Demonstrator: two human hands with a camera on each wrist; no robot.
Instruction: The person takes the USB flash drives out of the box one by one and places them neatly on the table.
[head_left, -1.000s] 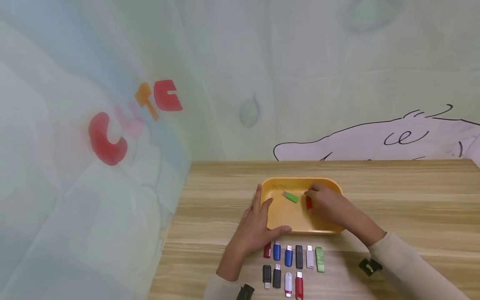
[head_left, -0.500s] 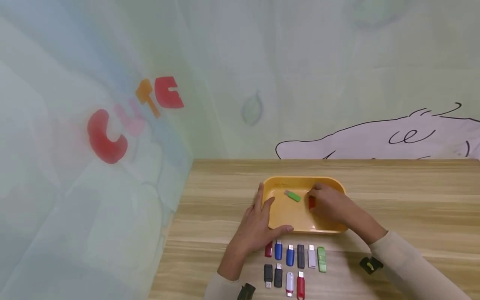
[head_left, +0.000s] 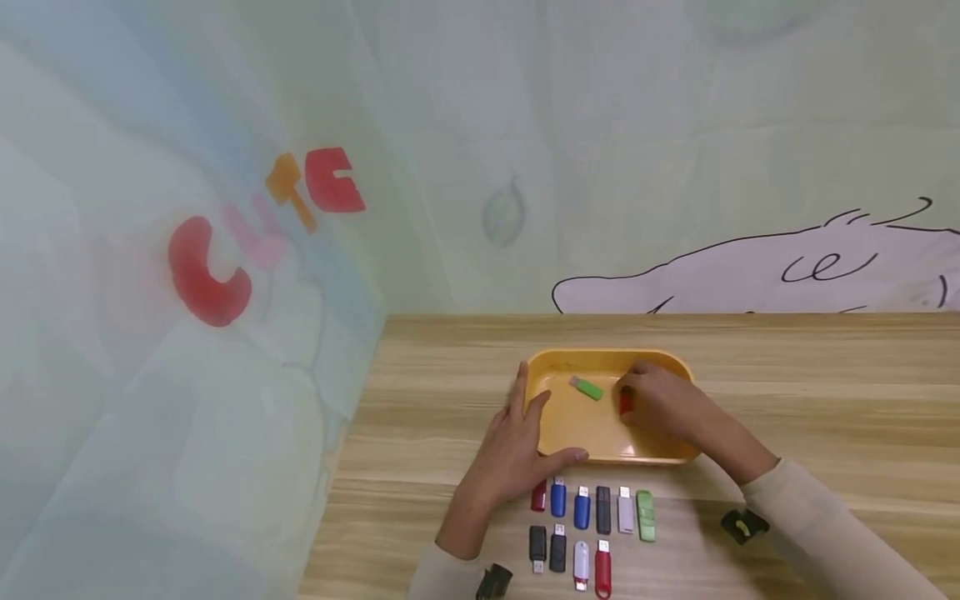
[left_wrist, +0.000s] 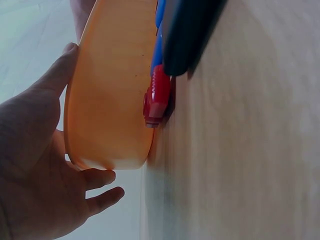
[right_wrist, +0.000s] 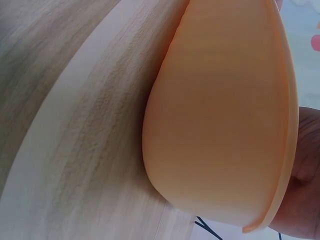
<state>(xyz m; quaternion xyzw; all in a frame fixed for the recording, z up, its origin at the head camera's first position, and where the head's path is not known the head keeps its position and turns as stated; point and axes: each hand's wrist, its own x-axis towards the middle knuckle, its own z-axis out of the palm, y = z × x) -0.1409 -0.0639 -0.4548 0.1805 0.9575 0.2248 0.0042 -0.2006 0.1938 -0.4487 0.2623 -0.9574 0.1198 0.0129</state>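
A yellow plastic tray [head_left: 577,432] sits on the wooden table. My left hand [head_left: 507,454] holds its near left corner, thumb along the front side and fingers spread around the left end; in the left wrist view the thumb touches the rim. Inside the tray, my right hand [head_left: 666,403] pinches a red USB stick [head_left: 626,402], partly covered by the fingers. A green USB stick [head_left: 589,389] lies in the tray to the left of that hand. In the right wrist view the tray wall [right_wrist: 220,110] hides the fingers.
In front of the tray, several USB sticks lie in two rows, among them a dark red one [head_left: 538,497], a light green one [head_left: 646,517], a black one [head_left: 537,543] and a red one [head_left: 603,572]. A printed curtain [head_left: 465,167] stands behind the table.
The right fingers have settled more closely over the red USB stick, covering more of it. The left hand stays at the tray corner; the head view shifts slightly.
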